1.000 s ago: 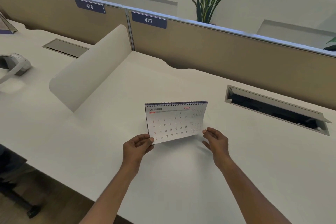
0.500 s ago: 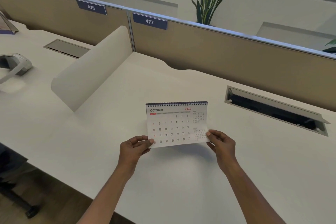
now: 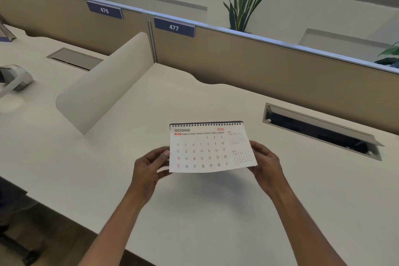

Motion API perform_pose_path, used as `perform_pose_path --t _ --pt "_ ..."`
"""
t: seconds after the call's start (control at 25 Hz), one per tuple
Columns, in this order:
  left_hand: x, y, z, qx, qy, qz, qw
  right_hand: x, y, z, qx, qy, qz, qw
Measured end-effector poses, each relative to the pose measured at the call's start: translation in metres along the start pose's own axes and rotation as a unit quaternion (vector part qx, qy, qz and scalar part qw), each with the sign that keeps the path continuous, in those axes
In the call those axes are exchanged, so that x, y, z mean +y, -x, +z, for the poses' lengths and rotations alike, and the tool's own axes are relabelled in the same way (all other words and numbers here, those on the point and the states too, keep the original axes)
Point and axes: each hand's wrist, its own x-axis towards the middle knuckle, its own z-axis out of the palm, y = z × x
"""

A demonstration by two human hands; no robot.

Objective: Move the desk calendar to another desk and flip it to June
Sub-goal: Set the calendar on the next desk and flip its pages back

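Left hand (image 3: 151, 163) pinches the left edge of the desk calendar (image 3: 207, 147), thumb on the page face, steadying it so the sheet can turn. The calendar sits mid-bench (image 3: 194, 211), by the look of it lifted at its near edge, showing October, spiral binding away from the person. Right hand (image 3: 266, 161) closes its grip on the lower right corner, likely ready to flip toward June.

One calendar (image 3: 207, 147), two hands, two number plates, two cable hatches, three plants.
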Motion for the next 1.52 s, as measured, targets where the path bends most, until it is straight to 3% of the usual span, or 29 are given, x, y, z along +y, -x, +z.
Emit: perform_pose_path --t 0.2,0.32,0.52,0.68,1.16,1.36,1.52 --pt "0.031 -0.015 0.006 -0.035 0.03 0.058 0.997 -0.031 -0.015 0.016 0.001 0.039 -0.051 0.998" --pt "0.043 -0.026 0.012 -0.036 -0.015 0.108 0.993 -0.043 -0.024 0.027 0.019 0.055 -0.071 0.996" --pt "0.055 -0.054 0.033 0.053 -0.078 0.134 0.986 -0.048 -0.035 0.045 0.044 0.086 -0.087 0.992" --pt "0.049 -0.074 0.034 0.096 -0.072 0.114 0.986 -0.04 -0.043 0.051 0.055 0.129 -0.086 0.986" --pt "0.028 -0.082 0.034 0.122 0.042 0.024 0.991 -0.014 -0.058 0.038 0.062 0.122 -0.086 0.987" --pt "-0.011 -0.068 0.022 0.199 -0.054 0.005 0.979 0.017 -0.059 0.022 0.154 0.134 -0.037 0.978" --pt "-0.047 -0.056 0.015 0.192 -0.141 -0.032 0.971 0.044 -0.053 0.015 0.143 0.189 0.026 0.971"
